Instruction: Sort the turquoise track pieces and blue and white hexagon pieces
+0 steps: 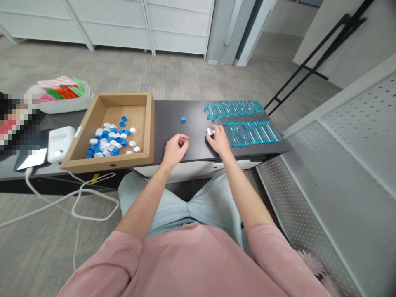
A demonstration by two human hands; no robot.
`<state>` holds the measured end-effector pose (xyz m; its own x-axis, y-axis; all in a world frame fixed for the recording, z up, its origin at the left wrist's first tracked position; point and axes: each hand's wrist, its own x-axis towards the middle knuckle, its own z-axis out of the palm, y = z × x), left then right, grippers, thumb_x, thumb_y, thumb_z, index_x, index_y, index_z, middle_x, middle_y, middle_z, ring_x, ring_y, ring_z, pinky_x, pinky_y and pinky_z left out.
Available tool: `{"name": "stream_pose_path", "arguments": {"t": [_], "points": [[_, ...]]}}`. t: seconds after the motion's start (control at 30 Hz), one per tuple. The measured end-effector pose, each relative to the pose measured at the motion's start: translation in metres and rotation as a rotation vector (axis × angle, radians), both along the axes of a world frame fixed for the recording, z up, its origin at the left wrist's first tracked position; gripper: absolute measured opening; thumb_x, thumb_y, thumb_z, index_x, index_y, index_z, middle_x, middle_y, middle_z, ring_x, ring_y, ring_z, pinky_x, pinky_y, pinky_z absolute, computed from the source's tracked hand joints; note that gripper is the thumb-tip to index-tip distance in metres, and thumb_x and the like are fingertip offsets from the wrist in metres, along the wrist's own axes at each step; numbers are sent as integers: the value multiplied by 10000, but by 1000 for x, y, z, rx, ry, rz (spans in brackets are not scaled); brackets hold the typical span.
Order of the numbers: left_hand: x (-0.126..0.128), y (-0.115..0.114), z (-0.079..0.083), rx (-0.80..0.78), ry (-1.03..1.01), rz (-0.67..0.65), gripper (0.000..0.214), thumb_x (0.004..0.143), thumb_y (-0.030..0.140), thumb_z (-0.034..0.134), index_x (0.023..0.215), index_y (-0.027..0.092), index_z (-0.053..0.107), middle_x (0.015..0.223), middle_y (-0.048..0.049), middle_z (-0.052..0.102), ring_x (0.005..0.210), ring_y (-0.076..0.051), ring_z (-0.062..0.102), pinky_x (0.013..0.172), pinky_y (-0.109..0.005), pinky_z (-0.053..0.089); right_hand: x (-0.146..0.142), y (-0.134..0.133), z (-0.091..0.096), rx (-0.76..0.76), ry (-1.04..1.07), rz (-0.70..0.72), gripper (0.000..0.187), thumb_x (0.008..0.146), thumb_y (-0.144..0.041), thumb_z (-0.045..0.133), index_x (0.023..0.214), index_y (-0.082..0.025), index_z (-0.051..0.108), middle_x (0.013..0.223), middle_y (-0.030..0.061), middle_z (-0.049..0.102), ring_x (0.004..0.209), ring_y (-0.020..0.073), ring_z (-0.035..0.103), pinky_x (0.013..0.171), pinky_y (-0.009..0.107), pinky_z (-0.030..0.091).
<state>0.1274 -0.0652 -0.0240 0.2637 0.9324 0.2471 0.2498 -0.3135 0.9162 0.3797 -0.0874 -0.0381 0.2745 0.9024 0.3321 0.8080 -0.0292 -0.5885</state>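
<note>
My right hand [218, 139] rests on the dark table [173, 123] with its fingers pinched on a small white hexagonal piece [210, 131], just left of the clear teal curved track pieces [252, 132]. My left hand [177, 147] lies near the table's front edge, fingers curled loosely; whether it holds anything is hidden. A single blue hexagonal piece [183, 119] sits on the table beyond both hands. A cardboard box [148, 123] at the left holds several blue and white hexagonal pieces [108, 141].
A second row of teal track pieces [233, 109] lies at the table's far right. Left of the box are a white charger [60, 142] with cables [89, 198] and a white tub of coloured sticks [62, 97]. A perforated white panel [340, 173] stands on the right.
</note>
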Motion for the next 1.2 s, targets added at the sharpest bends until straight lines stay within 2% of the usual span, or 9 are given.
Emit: {"name": "stream_pose_path", "arguments": {"t": [0.37,0.7,0.93,1.1,1.2], "points": [[1,-1,1,-10,-1,1,129,926,195,682,1003,233,779,870,-17,765,754,-168,657,711,-305,500,-3,-4,6,-36,4,17,439,967,-300,654,1382,-196,751,1382,181,688,1099,317,739,1120,508,600],[0,0,1,-16,-2,4,123,920,187,681,977,236,778,867,-19,767,761,-171,659,704,-303,505,-1,-4,4,-16,13,27,436,961,-314,666,1370,-200,763,1375,169,701,1084,304,730,1099,483,609],[0,-1,3,-12,2,0,124,926,192,678,981,235,780,866,-17,768,756,-170,661,697,-306,498,-1,-6,6,-15,25,36,437,954,-322,675,1366,-204,760,1381,159,708,953,270,712,1039,470,624],[0,-2,4,-16,3,-5,124,931,188,671,979,229,778,861,-15,763,757,-166,664,759,-314,529,-1,-6,7,-29,31,15,465,945,-318,690,1386,-184,748,1377,166,702,851,243,688,1026,467,624],[0,-2,5,-23,3,-4,127,928,182,671,980,223,779,868,-21,766,755,-170,665,753,-315,531,-1,-5,6,-19,38,12,469,942,-316,694,1387,-176,742,1369,168,698,853,243,689,1043,473,619]]}}
